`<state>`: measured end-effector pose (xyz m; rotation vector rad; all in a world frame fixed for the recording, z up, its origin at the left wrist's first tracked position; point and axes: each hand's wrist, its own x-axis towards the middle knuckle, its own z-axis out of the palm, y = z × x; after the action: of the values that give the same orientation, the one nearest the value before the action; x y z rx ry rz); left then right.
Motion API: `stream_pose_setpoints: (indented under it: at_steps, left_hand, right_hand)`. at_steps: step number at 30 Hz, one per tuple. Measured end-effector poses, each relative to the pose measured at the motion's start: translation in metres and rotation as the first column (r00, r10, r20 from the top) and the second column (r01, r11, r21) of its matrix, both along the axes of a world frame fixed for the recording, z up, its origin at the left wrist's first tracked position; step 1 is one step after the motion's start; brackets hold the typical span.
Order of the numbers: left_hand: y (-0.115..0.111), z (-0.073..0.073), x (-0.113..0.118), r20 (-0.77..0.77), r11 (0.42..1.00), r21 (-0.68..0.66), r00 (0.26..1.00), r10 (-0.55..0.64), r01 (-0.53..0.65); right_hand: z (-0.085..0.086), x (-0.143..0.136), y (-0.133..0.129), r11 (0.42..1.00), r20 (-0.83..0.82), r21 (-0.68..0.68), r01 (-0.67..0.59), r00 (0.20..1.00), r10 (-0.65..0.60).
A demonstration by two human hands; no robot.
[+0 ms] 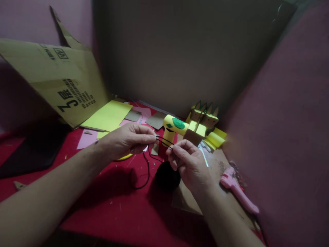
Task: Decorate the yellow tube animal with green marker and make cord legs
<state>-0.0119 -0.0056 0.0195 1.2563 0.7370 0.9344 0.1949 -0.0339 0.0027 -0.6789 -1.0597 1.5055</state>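
My left hand (pixel 137 138) pinches a black yarn strand (pixel 165 140) between thumb and fingers. My right hand (pixel 189 160) is closed on the same yarn a short way to the right, so two lengths run between the fingertips. From the left hand the yarn hangs in a loose loop over the red cloth. A black ball of yarn (pixel 168 175) lies just below and left of my right hand. Behind the hands is a yellow paper tube (pixel 177 124) with green shapes, beside a brown and yellow cardboard piece (pixel 196 131).
A pink glue gun (pixel 239 190) lies on cardboard at the right. Yellow paper (pixel 109 115), pink sheets and grey card pieces (pixel 156 120) cover the back. A large cardboard box panel (pixel 59 82) leans at the left, above a black sheet (pixel 33 152). The red cloth (pixel 123 212) spreads in front.
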Motion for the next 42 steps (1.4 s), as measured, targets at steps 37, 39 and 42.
stream_pose_setpoints:
  at_steps: [37,39,42]
  left_hand:
    - [-0.001,0.002,-0.001,-0.268,0.999,0.035,0.963,0.005,0.005]
    - [-0.001,0.006,-0.004,-0.224,0.996,0.078,0.972,0.068,-0.051]
    - [-0.004,0.012,-0.010,-0.164,0.973,0.163,0.968,0.189,-0.162]
  right_hand:
    - [-0.001,0.005,0.000,0.990,-0.208,-0.086,-0.108,0.974,0.088]
    - [-0.001,0.004,-0.001,0.993,-0.150,-0.071,-0.094,0.985,0.083]
    - [-0.002,0.002,-0.003,0.998,-0.049,-0.035,-0.059,0.997,0.057]
